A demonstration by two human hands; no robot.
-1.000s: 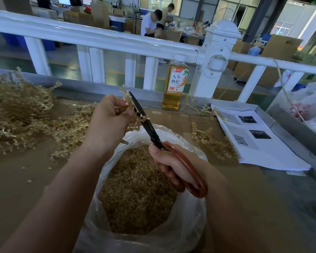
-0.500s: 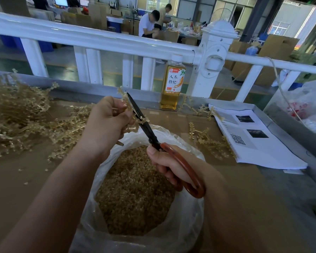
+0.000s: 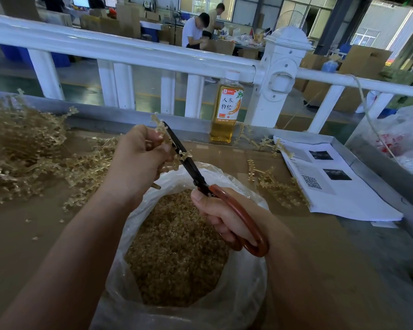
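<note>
Both hands work: left hand [image 3: 138, 160] grips sprue [image 3: 162, 132], right hand [image 3: 227, 217] scissors [image 3: 184, 158].

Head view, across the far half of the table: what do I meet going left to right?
Pile of uncut sprues → left hand gripping a sprue → drink bottle → printed sheets.

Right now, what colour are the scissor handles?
Reddish-brown scissor handles, gripped by the right hand, head view.

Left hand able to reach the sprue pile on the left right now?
Probably yes: nothing stands between the left hand and the pile beside it, but it grips a sprue strip at the scissors.
</note>
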